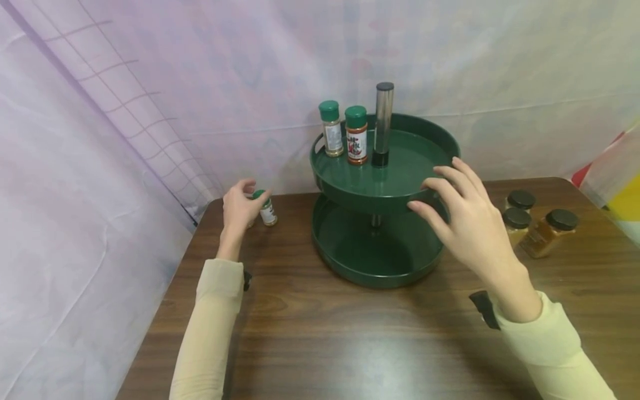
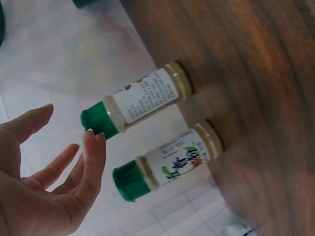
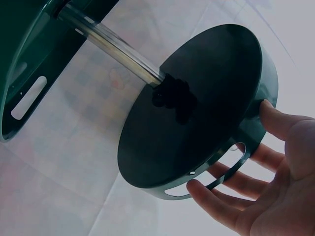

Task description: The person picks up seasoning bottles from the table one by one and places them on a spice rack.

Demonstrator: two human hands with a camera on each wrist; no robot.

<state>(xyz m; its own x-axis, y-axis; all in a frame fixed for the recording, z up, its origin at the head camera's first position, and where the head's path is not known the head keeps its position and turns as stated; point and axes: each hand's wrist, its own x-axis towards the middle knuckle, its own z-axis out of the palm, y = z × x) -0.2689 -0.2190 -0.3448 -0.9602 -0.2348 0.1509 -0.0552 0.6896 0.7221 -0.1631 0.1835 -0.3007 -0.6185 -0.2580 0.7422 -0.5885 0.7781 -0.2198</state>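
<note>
My left hand (image 1: 239, 208) reaches to the table's back left, beside a small green-capped seasoning bottle (image 1: 268, 215). In the left wrist view two such bottles stand side by side, a plain-text one (image 2: 145, 98) and one with large lettering (image 2: 174, 160). The left fingertips overlap the first bottle's cap, with the thumb spread away. My right hand (image 1: 472, 233) is spread at the right rim of the green two-tier turntable's upper tray (image 1: 377, 204). In the right wrist view its thumb and fingers lie around the slotted handle (image 3: 236, 164), not curled tightly.
On the upper tray stand two green-capped bottles, one pale (image 1: 333, 138) and one red (image 1: 356, 147), beside the metal post (image 1: 383, 116). The lower tray (image 1: 380, 280) sits below. Several black-lidded jars (image 1: 542, 236) stand at the right. A curtain (image 1: 250, 83) hangs behind the table (image 1: 325, 344).
</note>
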